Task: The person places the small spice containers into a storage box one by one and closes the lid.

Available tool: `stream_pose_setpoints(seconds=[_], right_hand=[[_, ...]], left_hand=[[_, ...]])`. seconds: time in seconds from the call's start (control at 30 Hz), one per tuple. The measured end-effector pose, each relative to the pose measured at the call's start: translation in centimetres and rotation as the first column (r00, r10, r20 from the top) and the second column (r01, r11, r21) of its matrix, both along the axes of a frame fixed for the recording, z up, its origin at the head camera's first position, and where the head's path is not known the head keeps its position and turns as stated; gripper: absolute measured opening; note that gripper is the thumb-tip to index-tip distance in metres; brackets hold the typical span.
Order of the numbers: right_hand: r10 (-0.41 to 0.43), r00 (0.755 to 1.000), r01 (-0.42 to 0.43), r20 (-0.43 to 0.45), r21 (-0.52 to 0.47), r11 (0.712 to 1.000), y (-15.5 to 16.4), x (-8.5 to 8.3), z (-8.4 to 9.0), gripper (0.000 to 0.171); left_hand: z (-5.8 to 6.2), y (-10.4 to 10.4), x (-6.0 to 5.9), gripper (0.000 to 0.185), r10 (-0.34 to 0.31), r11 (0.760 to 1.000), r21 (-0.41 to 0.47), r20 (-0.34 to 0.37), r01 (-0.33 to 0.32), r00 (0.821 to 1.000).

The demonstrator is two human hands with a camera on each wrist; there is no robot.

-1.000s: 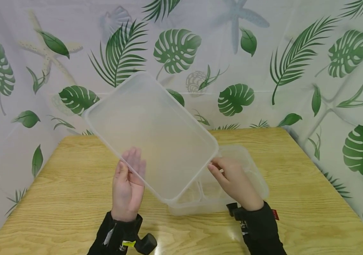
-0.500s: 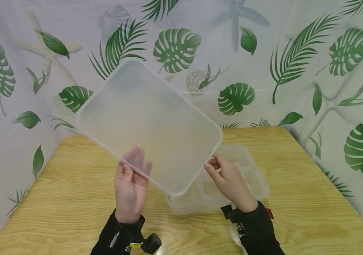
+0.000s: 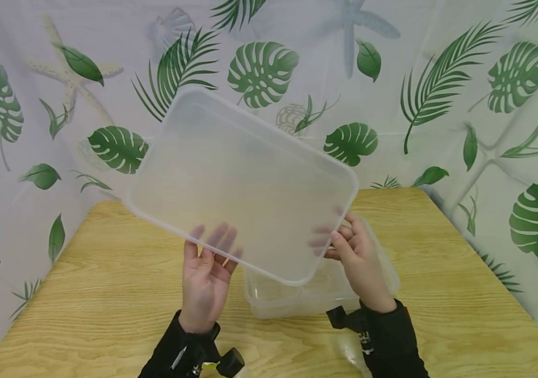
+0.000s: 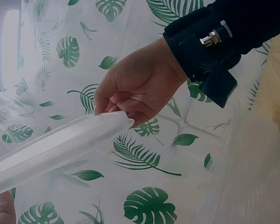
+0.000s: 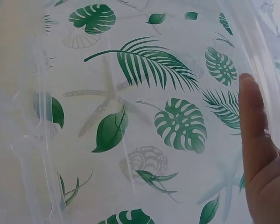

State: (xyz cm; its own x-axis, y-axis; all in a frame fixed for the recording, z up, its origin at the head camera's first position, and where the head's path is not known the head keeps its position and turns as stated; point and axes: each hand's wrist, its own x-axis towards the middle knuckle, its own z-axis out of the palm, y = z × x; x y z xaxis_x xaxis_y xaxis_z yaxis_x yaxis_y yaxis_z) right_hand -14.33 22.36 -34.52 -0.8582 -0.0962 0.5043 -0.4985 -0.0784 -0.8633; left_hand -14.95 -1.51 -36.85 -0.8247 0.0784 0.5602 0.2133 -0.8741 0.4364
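A frosted plastic lid [image 3: 250, 173] is held up, tilted, above the table in the head view. My left hand [image 3: 206, 296] grips its lower left edge, thumb in front and fingertips showing through from behind. At the lower right side my right hand [image 3: 362, 268] pinches the rim, its fingers behind the sheet. Below and partly covered by the lid stands a clear divided food container [image 3: 292, 305]. The left wrist view shows the lid edge-on [image 4: 60, 140] with the right hand [image 4: 142, 84] on its far end. In the right wrist view, a thumb [image 5: 259, 140] lies along the rim.
The wooden table [image 3: 108, 294] spreads around the container. Behind and beside it hangs a white cloth [image 3: 269, 21] printed with green leaves, shells and starfish. Black cameras are strapped to both wrists, over dark sleeves [image 3: 389, 336].
The lid has risen, shifted right and turned closer to level. My right hand has moved up and right, its fingers now behind the lid; my left hand has moved slightly right.
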Motion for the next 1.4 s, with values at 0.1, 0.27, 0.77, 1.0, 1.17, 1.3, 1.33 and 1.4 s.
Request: stream_pose_setpoints(seconds=[0.1, 0.27, 0.77, 1.0, 1.17, 1.3, 1.33, 1.4], right_hand=[[0.044, 0.999, -0.044, -0.007, -0.032, 0.999, 0.7, 0.1, 0.2, 0.042], [0.046, 0.999, -0.046, -0.006, -0.055, 0.997, 1.7, 0.2, 0.5, 0.038], [0.071, 0.992, -0.099, -0.109, -0.279, 0.955, 6.0, 0.8, 1.0, 0.037], [0.031, 0.994, -0.065, -0.104, -0.333, 0.941, 7.0, 1.1, 1.0, 0.037], [0.043, 0.996, -0.066, -0.083, -0.299, 0.952, 7.6, 1.2, 1.0, 0.037], [0.018, 1.000, -0.019, -0.008, -0.130, 0.991, 8.4, 1.6, 1.1, 0.041], [-0.004, 1.000, 0.005, 0.014, -0.066, 0.998, 8.6, 1.7, 1.1, 0.042], [-0.082, 0.996, 0.077, 0.048, 0.099, 0.992, 9.0, 1.8, 1.1, 0.044]], left_hand=[[-0.1, 0.0, 0.0, 0.032, -0.024, 0.999, -0.024, -0.047, 0.023, 0.999], [-0.2, -0.1, -0.1, 0.033, -0.041, 0.999, -0.022, -0.072, 0.040, 0.997], [0.4, -1.6, -0.6, 0.027, 0.065, 0.996, -0.057, 0.003, -0.065, 0.998], [0.7, -2.2, -0.7, 0.025, 0.129, 0.970, -0.227, 0.173, -0.088, 0.976], [0.8, -2.5, -0.8, 0.023, 0.107, 0.959, -0.281, 0.256, -0.032, 0.961], [0.9, -2.6, -0.8, 0.022, 0.110, 0.956, -0.292, 0.320, -0.012, 0.941], [0.9, -2.6, -0.8, 0.022, 0.111, 0.955, -0.295, 0.330, -0.009, 0.938], [0.9, -2.6, -0.8, 0.021, 0.116, 0.952, -0.307, 0.340, -0.006, 0.933]])
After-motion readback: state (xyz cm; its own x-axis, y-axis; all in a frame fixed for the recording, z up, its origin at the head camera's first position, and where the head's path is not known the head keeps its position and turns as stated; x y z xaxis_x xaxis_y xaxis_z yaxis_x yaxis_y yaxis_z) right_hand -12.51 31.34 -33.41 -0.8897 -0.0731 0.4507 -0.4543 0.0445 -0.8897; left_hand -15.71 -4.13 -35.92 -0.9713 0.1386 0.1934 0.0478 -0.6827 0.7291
